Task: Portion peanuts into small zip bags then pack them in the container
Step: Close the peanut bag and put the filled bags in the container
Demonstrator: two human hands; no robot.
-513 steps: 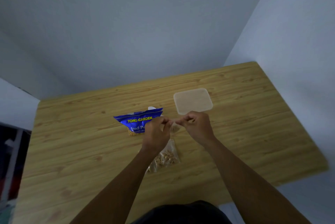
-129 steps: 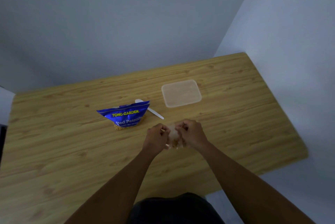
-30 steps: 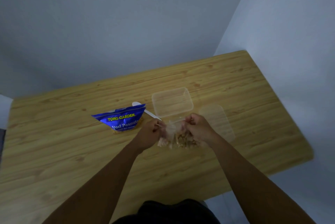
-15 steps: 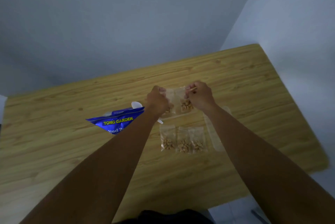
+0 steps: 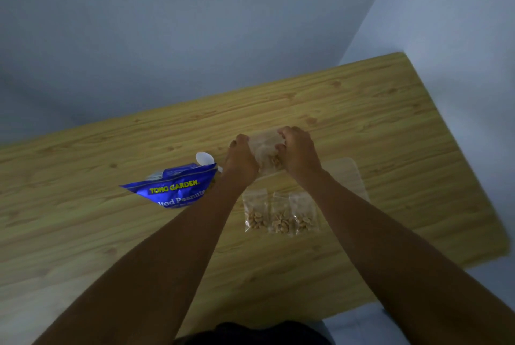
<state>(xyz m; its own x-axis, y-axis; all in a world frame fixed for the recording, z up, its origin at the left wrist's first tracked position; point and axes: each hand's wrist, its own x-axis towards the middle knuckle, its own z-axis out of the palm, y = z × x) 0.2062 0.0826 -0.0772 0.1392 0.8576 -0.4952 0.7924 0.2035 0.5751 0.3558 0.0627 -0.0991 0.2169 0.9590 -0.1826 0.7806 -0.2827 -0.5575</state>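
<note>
Clear peanut bags [image 5: 267,152], partly hidden, pinched in grip of left hand [image 5: 241,160] and right hand [image 5: 298,152].

Pale wood, clear film and glossy foil.
The surface [image 5: 83,233] shows light wood grain with a smooth, matt finish. The peanut packet [image 5: 178,191] is glossy blue film, creased. The three zip bags [image 5: 280,215] lying flat and the held zip bag [image 5: 264,146] are thin clear plastic, crinkled and faintly shiny. The spoon [image 5: 204,159] is smooth white plastic, and the lid [image 5: 348,174] is translucent, frosted-looking plastic.
</note>
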